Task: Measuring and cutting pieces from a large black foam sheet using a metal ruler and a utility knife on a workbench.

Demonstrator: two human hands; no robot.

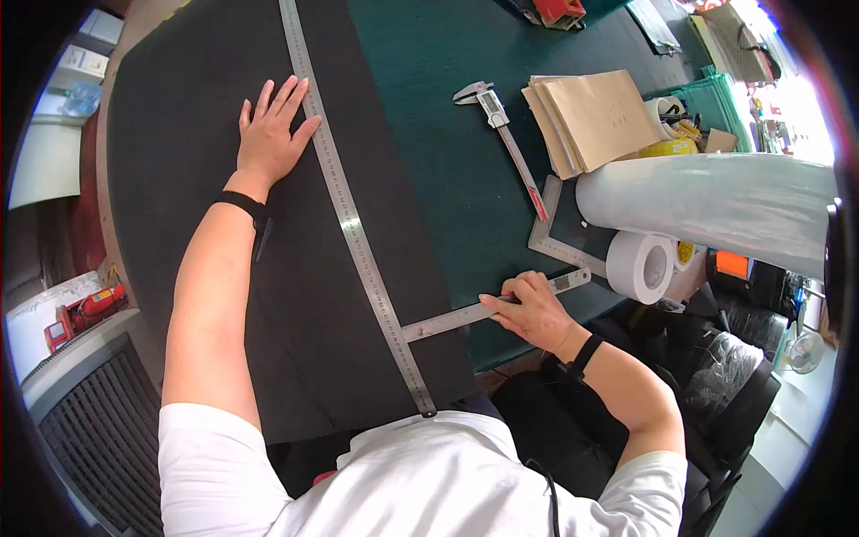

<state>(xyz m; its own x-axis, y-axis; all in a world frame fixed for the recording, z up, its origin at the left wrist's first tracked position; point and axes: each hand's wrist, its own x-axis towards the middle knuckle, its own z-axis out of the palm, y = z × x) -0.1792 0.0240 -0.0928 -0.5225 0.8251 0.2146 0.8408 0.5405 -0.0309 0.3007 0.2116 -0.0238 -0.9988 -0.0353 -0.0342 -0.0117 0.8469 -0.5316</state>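
A long steel ruler (352, 231) lies across a black sheet of material (197, 116), running from the far edge down to my waist. My left hand (273, 130) is open, fingers spread flat on the sheet, with the index fingertip and thumb at the long ruler's left edge. A shorter steel ruler (443, 324) lies crosswise to the right, its left end against or very near the long one. My right hand (534, 313) has its fingers closed on the short ruler near its right part. Something dark shows under those fingertips, too small to name.
On the green tabletop (412, 98) lie a digital caliper (495, 112), an L-shaped steel square (562, 251) and a stack of brown paper (599, 116). A roll of clear film (707, 201) and white tape (640, 266) stand right. A chair (98, 403) is at left.
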